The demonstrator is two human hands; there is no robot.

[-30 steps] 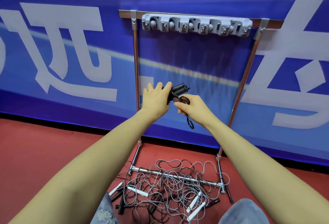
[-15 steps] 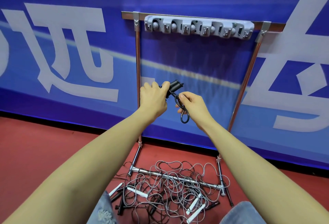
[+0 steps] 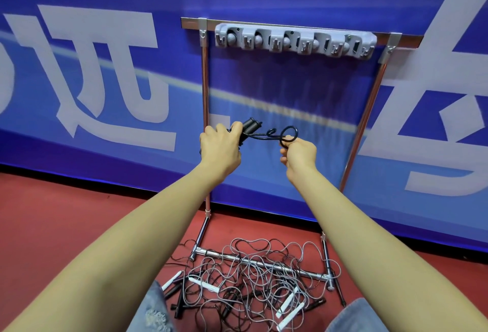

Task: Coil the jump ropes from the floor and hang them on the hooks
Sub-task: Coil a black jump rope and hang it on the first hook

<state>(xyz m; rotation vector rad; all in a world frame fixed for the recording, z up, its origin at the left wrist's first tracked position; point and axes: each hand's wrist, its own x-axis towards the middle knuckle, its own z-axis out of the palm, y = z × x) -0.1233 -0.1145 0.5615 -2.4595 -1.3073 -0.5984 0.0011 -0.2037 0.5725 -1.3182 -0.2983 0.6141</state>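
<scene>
Blue banner wall [image 3: 290, 88] behind, red floor [image 3: 66, 213] below; a chrome-framed rack [image 3: 204, 110] stands against the wall with a grey hook strip [image 3: 294, 40] along its top bar.

Change since half a second ago: the hands have drawn apart sideways. Earlier the right hand sat close against the left with a small loop of cord hanging below it; now the cord of the black jump rope [image 3: 266, 135] is stretched roughly level between them, ending in a loop standing up above the right fist.

Grip state: left hand [image 3: 220, 147] is wrapped around the two black handles [image 3: 250, 126], whose ends stick out up and to the right of the fingers. Right hand [image 3: 301, 153] pinches the cord at the loop, fingers curled.

Judgement: this looks like cinching the wrap tight, so the coil of this rope is nearly finished. Hanging not yet done; every hook in view is bare, and the rope sits well below the strip, between the two uprights.

Remaining work: a tangled pile of ropes [image 3: 250, 279], grey and black cords with white and black handles, lies on the floor across the rack's base bar.

Writing: large white characters on the banner, cropped and partly out of view; I cannot read them. No brand marks legible on rope or hooks.
</scene>
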